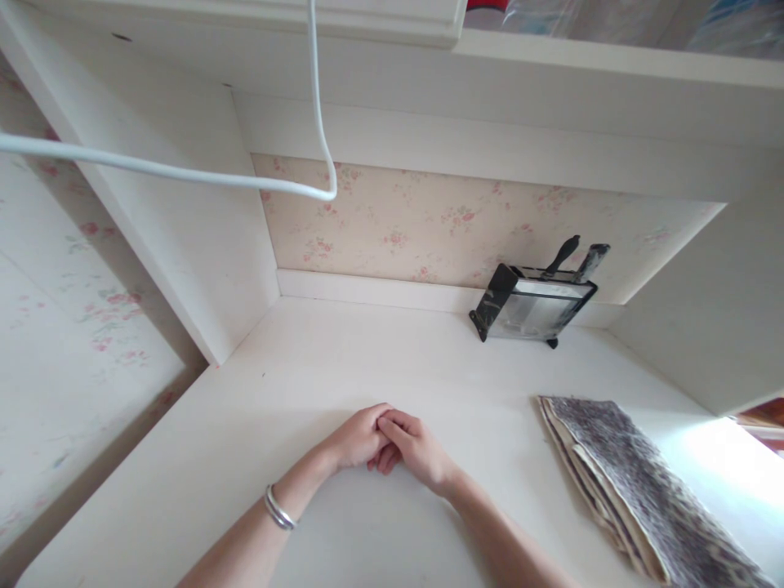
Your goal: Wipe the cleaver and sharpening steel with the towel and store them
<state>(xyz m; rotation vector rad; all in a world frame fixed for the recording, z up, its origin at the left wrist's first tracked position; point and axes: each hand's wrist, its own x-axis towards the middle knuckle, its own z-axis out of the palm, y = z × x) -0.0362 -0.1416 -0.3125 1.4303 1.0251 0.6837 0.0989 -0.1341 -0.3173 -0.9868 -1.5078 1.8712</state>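
Observation:
My left hand (363, 437) and my right hand (416, 449) are clasped together over the white tabletop (343, 367). The fingers of both are curled in, and the right thumb lies across the left fingers. No object shows between them; part of the fingers is hidden by the clasp. A silver bangle (280, 508) circles my left wrist. To the right of my hands, apart from them, lies a folded grey-brown patterned cloth (637, 482) with a beige underside. Behind it, near the back wall, stands a black-framed knife block (532, 306) with clear sides and dark handles sticking out.
A white cable (202, 175) hangs across the upper left, close to the camera. Overhead runs a white shelf (490, 106) with plastic-wrapped things (612, 20) on it. White side panels (177, 188) stand left and right, and floral wallpaper (392, 220) covers the back.

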